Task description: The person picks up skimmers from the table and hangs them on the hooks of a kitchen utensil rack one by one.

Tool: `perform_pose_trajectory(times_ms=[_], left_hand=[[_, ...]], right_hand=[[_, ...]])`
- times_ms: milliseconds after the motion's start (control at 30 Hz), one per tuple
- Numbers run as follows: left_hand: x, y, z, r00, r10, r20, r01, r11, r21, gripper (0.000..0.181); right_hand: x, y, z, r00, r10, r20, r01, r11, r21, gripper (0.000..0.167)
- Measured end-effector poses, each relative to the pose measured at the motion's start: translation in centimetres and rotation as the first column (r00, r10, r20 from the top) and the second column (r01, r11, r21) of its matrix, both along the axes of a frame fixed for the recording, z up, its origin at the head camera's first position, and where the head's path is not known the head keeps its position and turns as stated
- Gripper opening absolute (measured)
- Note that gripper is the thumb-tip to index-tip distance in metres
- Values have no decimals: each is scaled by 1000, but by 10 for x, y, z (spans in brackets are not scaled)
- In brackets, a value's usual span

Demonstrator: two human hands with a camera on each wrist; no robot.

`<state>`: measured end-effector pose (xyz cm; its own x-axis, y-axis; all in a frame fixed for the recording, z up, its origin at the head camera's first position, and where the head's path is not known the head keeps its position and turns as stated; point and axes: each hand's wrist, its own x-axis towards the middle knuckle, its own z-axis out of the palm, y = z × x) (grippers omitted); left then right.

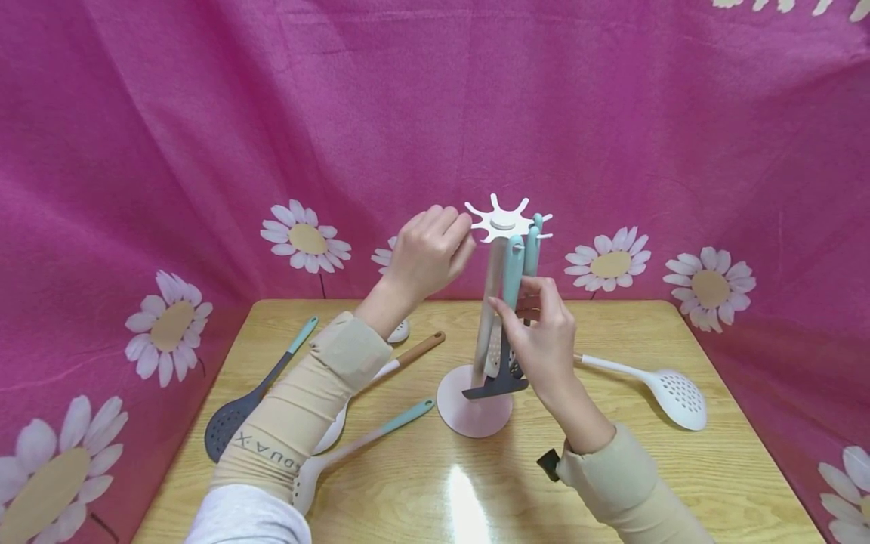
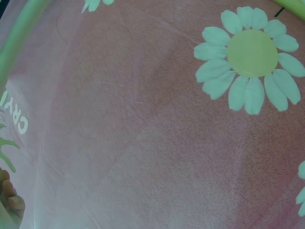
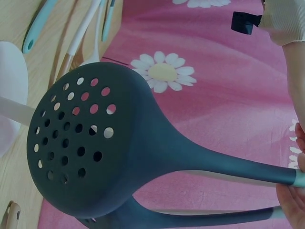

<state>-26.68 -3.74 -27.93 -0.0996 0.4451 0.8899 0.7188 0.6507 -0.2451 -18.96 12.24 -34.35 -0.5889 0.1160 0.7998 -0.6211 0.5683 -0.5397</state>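
A white utensil stand (image 1: pixel 474 412) with a star of prongs on top stands mid-table. At its left prongs my left hand (image 1: pixel 431 253) is bent into curled fingers, seemingly gripping a prong; its fingertips are partly hidden. My right hand (image 1: pixel 546 332) pinches the turquoise handle (image 1: pixel 513 268) of a dark turner (image 1: pixel 499 387), upright in front of the post. Behind it a second turquoise handle (image 1: pixel 532 253) hangs from the stand. The right wrist view shows a dark perforated skimmer (image 3: pixel 90 138) up close, with another dark utensil (image 3: pixel 190 219) below it.
On the left lie a dark skimmer (image 1: pixel 231 423), a white utensil with a brown handle (image 1: pixel 421 347) and a white slotted one with a turquoise handle (image 1: pixel 408 415). A white skimmer (image 1: pixel 676 397) lies at right. Pink flowered cloth (image 1: pixel 381 113) surrounds the table.
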Motion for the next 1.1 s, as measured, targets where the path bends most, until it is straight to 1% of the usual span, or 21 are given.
perform_pose_trajectory(times_ms=[100, 233, 300, 400, 500, 567, 600, 667, 700, 767, 833, 867, 900, 933, 967, 1033, 1100], left_hand=[[1, 0, 1, 1000, 13, 1, -13, 1000, -3, 9], [3, -1, 0, 999, 49, 19, -48, 999, -12, 9], [4, -2, -1, 996, 72, 44, -71, 997, -22, 9], [7, -3, -4, 990, 89, 107, -88, 996, -17, 13], [10, -3, -9, 984, 52, 172, -59, 998, 38, 24], [12, -4, -15, 978, 1, 210, -22, 995, 101, 33], [12, -4, -18, 975, -25, 222, -5, 991, 133, 35], [14, -5, -27, 966, -61, 251, 13, 981, 191, 39], [14, -6, -33, 959, -78, 272, 17, 976, 219, 39], [15, -9, -48, 946, -95, 311, 9, 963, 269, 39], [16, -11, -64, 921, -104, 375, -18, 951, 310, 38], [16, -12, -73, 906, -109, 409, -34, 944, 328, 38], [16, -13, -82, 887, -112, 447, -53, 938, 342, 38], [16, -14, -91, 864, -113, 490, -77, 933, 351, 38], [16, -15, -100, 834, -115, 539, -100, 930, 354, 37], [15, -16, -119, 769, -115, 628, -143, 928, 344, 37], [13, -17, -138, 692, -113, 713, -174, 932, 317, 36]], right_hand=[[1, 2, 1, 1000, -4, 11, 4, 1000, 21, 35], [6, 7, 4, 1000, 4, 13, -4, 999, 39, 33], [8, 11, 5, 1000, 24, -15, -23, 999, 24, 31], [8, 18, 4, 992, 58, -113, -60, 998, -16, 24], [5, 26, 1, 968, 75, -240, -92, 994, -58, 16], [1, 32, -4, 948, 67, -310, -99, 991, -86, 12], [0, 35, -7, 941, 54, -333, -96, 989, -111, 11], [-4, 41, -14, 933, 4, -359, -67, 984, -165, 13], [-5, 43, -19, 932, -23, -361, -50, 980, -192, 14], [-9, 49, -31, 937, -82, -339, -4, 970, -244, 13], [-12, 55, -45, 947, -133, -293, 44, 955, -293, 12], [-13, 58, -52, 954, -150, -259, 63, 947, -316, 12], [-14, 60, -59, 962, -167, -215, 86, 935, -343, 11], [-13, 61, -66, 971, -178, -160, 107, 921, -373, 12], [-12, 61, -71, 977, -185, -102, 130, 905, -404, 13], [-10, 60, -81, 982, -187, 19, 174, 870, -462, 16], [-7, 58, -91, 974, -182, 138, 227, 835, -501, 19]])
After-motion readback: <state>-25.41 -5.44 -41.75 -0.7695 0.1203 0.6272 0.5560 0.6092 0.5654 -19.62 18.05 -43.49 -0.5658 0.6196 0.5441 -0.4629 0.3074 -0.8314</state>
